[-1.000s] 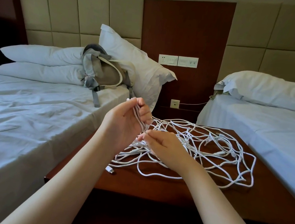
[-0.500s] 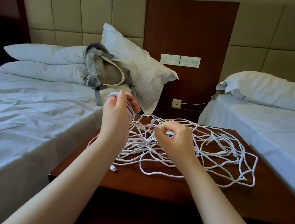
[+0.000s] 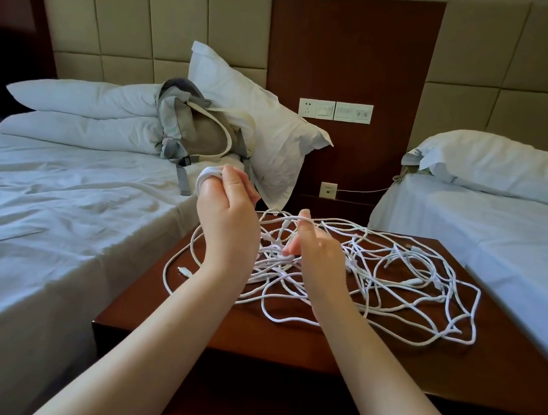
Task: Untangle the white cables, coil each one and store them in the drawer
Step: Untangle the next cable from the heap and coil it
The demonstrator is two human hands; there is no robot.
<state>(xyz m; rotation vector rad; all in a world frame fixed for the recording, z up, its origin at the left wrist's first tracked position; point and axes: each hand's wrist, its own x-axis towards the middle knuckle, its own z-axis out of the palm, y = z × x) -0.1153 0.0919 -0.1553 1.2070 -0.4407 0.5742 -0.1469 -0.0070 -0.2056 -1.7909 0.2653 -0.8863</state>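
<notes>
A tangle of white cables [image 3: 394, 284] is spread over the dark wooden nightstand [image 3: 284, 339] between two beds. My left hand [image 3: 229, 222] is raised above the stand's left part and grips a small coil of white cable [image 3: 205, 176] wound round its fingers. My right hand [image 3: 315, 250] is just right of it, over the middle of the tangle, and pinches a strand that runs up toward the coil. A loose plug end [image 3: 184, 271] lies on the wood near the left edge. No drawer is in sight.
A bed with white sheets [image 3: 38, 230] lies on the left, with pillows and a grey backpack [image 3: 199, 129] at its head. A second bed [image 3: 503, 242] stands on the right. Wall sockets [image 3: 335, 110] sit on the wooden panel behind the nightstand.
My left hand has risen and turned, winding more cable round its fingers. My right hand has moved back over the tangle and feeds a strand upward.
</notes>
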